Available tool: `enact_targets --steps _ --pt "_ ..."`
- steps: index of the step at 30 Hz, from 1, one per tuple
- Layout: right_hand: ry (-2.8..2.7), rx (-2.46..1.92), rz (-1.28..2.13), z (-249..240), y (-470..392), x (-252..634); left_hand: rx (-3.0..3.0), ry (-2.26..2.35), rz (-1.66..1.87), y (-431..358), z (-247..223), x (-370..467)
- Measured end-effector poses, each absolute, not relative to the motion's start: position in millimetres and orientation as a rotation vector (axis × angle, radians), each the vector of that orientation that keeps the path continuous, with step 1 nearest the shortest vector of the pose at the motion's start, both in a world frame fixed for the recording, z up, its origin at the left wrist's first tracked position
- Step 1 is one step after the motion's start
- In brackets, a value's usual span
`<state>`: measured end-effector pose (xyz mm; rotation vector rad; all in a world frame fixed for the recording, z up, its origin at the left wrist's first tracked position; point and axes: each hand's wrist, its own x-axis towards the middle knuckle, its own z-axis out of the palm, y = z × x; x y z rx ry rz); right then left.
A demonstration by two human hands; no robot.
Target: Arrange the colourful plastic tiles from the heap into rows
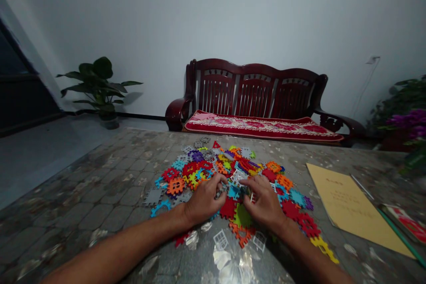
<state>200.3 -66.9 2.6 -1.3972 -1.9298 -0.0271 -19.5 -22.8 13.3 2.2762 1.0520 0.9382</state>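
Note:
Both of my hands work over a heap of colourful plastic interlocking building pieces with notched edges. My left hand (207,197) has its thumb and fingers curled around what looks like a grey piece (221,191), mostly hidden by the fingers. Opposite it, my right hand (265,200) pinches a small dark piece (245,193), whose shape is unclear. A light blue piece (234,191) lies between the fingertips. Below the hands are a red square piece (227,209), a lime green piece (242,216) and an orange frame piece (242,234).
White window pieces (220,240) lie on the patterned tabletop (109,199) near me. To the right are a yellowish paper sheet (353,206), a pen (362,187) and a red-and-white box (406,222). Behind the table stands a wooden bench (256,91); a potted plant (101,84) is left.

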Motion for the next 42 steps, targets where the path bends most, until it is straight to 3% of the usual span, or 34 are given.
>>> enact_targets --steps 8,13,19,24,32,42 --pt "-1.813 -1.395 0.092 27 4 180 2.256 1.196 1.076 53 36 -3" --pt "-1.768 -1.328 0.208 25 13 183 2.408 1.138 1.013 28 36 -17" --pt "-1.682 -1.329 0.126 22 -18 199 2.708 0.652 0.441 -53 9 -32" --pt "-1.924 -1.422 -0.012 8 -71 192 2.720 0.809 0.118 -78 -12 -32" --pt "-2.188 -1.520 -0.253 -33 -119 173 2.757 0.930 0.270 -75 -33 -21" --pt "-2.132 -1.599 -0.039 -33 -105 174 2.849 0.784 0.428 -75 -28 -24"
